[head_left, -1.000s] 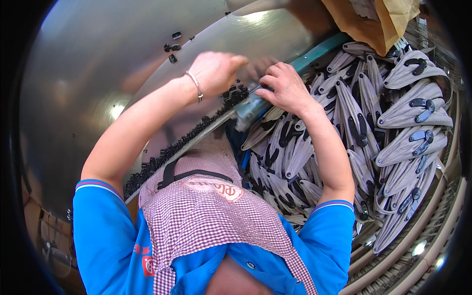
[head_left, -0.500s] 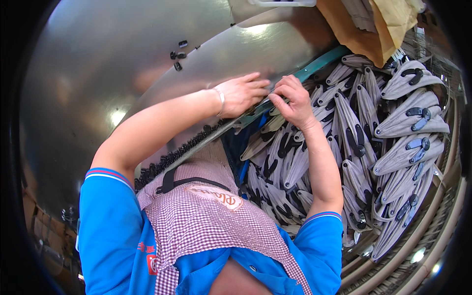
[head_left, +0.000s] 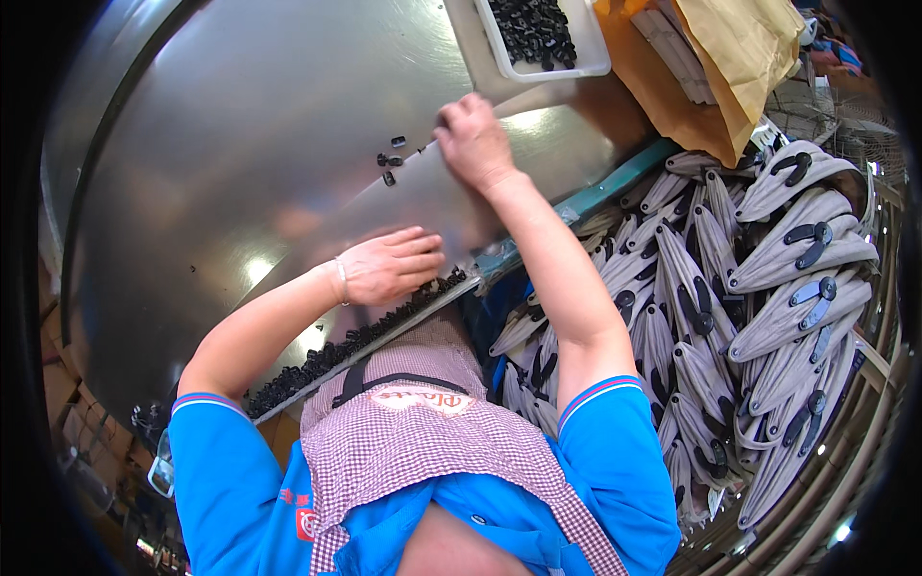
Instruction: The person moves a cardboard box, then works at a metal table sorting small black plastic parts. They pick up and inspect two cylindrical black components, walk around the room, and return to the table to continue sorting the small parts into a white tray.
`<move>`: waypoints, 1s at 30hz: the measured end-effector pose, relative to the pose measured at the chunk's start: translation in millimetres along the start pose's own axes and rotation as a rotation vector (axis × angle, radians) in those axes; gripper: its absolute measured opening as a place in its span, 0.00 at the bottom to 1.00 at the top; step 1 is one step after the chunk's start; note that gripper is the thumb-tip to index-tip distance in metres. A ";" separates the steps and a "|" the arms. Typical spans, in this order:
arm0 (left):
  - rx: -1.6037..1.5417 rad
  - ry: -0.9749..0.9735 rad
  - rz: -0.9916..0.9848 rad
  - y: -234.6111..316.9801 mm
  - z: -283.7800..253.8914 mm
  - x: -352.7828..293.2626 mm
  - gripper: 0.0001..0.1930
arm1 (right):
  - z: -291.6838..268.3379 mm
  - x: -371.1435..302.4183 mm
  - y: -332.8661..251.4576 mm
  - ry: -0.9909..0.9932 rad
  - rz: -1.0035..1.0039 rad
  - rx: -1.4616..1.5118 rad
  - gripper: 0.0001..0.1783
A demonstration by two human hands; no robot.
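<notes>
My left hand point(head_left: 389, 266) lies with its fingers stretched out over a shiny metal worktop point(head_left: 240, 144), close above a long heap of small black plastic parts point(head_left: 355, 341) along the near edge. Farther up, my right hand point(head_left: 473, 144) has its fingers curled, slightly blurred, at the far edge of a smooth shiny sheet point(head_left: 547, 134) on the worktop. What those fingers hold, if anything, is hidden. Several loose black plastic parts point(head_left: 389, 161) lie just left of the right hand.
A white plastic tray point(head_left: 602, 60) of black parts stands at the back, beside a brown paper bag point(head_left: 744, 77). Grey folded fabric pieces with black plastic fittings point(head_left: 701, 288) fill a large slatted basket point(head_left: 845, 480) at my right. A green strip point(head_left: 615, 187) edges the worktop.
My right hand has moved up and left, from the worktop's near edge to the sheet's far edge. My left hand has moved down and left. More of the white tray shows.
</notes>
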State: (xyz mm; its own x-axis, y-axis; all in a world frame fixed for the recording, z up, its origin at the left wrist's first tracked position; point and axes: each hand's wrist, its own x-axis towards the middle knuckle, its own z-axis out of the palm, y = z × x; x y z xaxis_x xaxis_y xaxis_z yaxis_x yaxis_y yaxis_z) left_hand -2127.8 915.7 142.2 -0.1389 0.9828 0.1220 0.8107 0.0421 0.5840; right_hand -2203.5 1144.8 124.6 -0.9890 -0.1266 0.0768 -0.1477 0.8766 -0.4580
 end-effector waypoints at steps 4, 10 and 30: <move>0.155 0.547 -0.367 -26.3 -31.5 -9.1 0.22 | -21.2 -8.7 -11.3 0.086 -0.215 0.130 0.06; 0.185 0.339 -0.545 -60.7 -10.8 16.5 0.35 | -80.9 38.6 66.5 0.183 0.140 -0.297 0.27; 0.116 0.258 -0.639 56.6 30.2 -102.7 0.30 | 22.5 -45.7 -108.1 0.123 -0.359 -0.144 0.05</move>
State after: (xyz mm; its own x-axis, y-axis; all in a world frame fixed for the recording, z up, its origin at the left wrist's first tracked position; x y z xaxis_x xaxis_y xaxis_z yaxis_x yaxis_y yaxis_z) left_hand -2050.4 822.5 138.5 -0.7280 0.6852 -0.0217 0.5783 0.6309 0.5173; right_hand -2142.5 1045.4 150.7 -0.8650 -0.3875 0.3187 -0.4720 0.8439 -0.2551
